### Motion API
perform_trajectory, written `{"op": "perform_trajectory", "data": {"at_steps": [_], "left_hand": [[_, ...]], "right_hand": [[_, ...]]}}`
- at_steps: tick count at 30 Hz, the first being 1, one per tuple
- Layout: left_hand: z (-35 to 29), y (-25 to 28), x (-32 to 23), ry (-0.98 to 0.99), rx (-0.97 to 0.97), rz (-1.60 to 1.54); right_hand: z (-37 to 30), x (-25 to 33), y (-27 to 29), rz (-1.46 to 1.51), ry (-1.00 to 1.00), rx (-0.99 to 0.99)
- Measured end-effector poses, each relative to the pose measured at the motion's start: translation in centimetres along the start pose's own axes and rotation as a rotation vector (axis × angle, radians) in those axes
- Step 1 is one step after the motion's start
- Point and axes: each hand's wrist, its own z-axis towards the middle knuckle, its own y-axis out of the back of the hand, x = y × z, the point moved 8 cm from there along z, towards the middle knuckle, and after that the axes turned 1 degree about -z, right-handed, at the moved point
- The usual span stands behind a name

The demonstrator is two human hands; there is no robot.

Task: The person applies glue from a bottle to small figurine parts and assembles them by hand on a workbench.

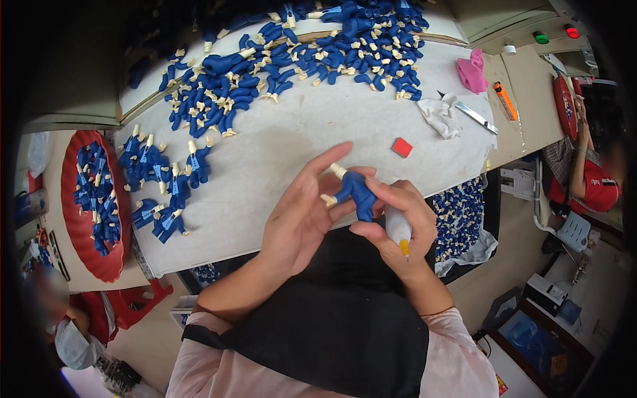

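Observation:
A small blue toy figure body [359, 193] with a cream neck and a cream hand is between my two hands. My right hand [406, 213] pinches it between thumb and fingers. The same hand also holds a white squeeze bottle [397, 229] with a yellow tip, which points down toward me. My left hand [300, 211] has its palm turned up and its fingers apart beside the figure. One left finger stretches past the neck, and others reach behind the body; whether they touch it is hard to tell.
Loose blue arms with cream hands [265, 79] pile across the table's far side. Several assembled bodies [151, 166] stand at left, near a red scalloped tray [74, 219]. A red block [401, 147], white cloth [439, 118], metal blade [474, 118], orange cutter [505, 101] and pink cloth [472, 71] lie right.

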Motion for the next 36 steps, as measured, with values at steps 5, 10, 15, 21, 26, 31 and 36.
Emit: {"op": "perform_trajectory", "data": {"at_steps": [5, 10, 15, 21, 26, 31, 36], "left_hand": [[-0.2, -0.2, -1.3, -0.261, 0.005, 0.372], [-0.4, 0.8, -2.9, -0.367, -0.037, 0.601], [-0.8, 0.7, -3.4, -0.461, -0.063, 0.838], [-0.6, 0.6, -3.5, -0.42, -0.051, 0.866], [-0.8, 0.8, -3.4, -0.412, -0.039, 0.815], [-0.8, 1.6, -3.1, -0.459, -0.115, 0.691], [-1.1, 1.7, -3.1, -0.57, -0.142, 0.697]], "right_hand": [[0.0, -0.1, -1.5, -0.053, -0.015, 0.056], [1.4, -1.5, 3.1, -0.36, -0.065, -0.112], [2.7, -2.6, 3.1, -0.673, -0.022, -0.04], [3.5, -3.3, 3.0, -0.598, -0.043, 0.04], [3.7, -3.4, 3.0, -0.523, -0.066, 0.066], [3.6, -3.2, 3.0, -0.353, -0.042, 0.03], [3.0, 1.1, -0.1, 0.014, -0.002, -0.052]]}}
